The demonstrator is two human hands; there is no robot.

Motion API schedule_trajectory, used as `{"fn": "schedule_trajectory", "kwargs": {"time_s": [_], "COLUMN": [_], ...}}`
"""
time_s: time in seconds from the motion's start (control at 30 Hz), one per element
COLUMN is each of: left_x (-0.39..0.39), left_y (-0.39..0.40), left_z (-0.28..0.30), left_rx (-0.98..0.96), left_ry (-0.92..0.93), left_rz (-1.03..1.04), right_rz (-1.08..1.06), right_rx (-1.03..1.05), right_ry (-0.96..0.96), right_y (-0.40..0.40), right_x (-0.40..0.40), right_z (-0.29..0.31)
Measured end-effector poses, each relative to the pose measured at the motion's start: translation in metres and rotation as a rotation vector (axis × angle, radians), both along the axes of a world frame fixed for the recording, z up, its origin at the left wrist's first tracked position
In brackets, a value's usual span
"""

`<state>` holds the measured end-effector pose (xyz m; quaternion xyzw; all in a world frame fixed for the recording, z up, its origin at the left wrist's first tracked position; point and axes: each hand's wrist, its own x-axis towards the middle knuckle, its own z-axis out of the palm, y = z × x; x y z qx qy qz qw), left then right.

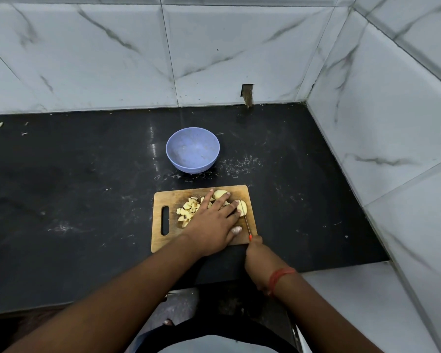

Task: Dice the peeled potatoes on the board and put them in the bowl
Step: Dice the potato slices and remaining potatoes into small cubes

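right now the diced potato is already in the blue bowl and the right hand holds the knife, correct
Not quite. The head view shows the bowl empty; the diced potato lies on the cutting board, under the left hand. The right hand does hold the knife.

one bowl [192,149], one board [163,197], one knife [247,223]

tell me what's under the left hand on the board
The left hand lies with straight fingers on potato pieces on the wooden cutting board. Diced potato shows left of it, a larger piece at its fingertips. What lies under the palm is hidden.
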<state>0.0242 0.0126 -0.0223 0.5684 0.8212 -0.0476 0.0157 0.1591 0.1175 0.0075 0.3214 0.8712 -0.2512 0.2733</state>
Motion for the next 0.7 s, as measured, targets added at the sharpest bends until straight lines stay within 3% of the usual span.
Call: {"fn": "schedule_trajectory", "kwargs": {"time_s": [0.17,0.33,0.7], "left_x": [0.001,0.006,0.011], "left_y": [0.000,-0.001,-0.005], "left_z": [-0.001,-0.003,0.004], "left_rx": [0.000,0.011,0.006], "left_ry": [-0.018,-0.066,-0.097], "left_rz": [0.019,0.064,0.093], "right_rz": [0.053,-0.030,-0.546], "right_rx": [-0.047,-0.132,-0.883], "right_ry": [-0.036,0.041,0.226], "right_y": [-0.002,0.008,0.012], "right_x": [0.039,0.051,0.020], "right_z": [0.005,0.022,0.021]}}
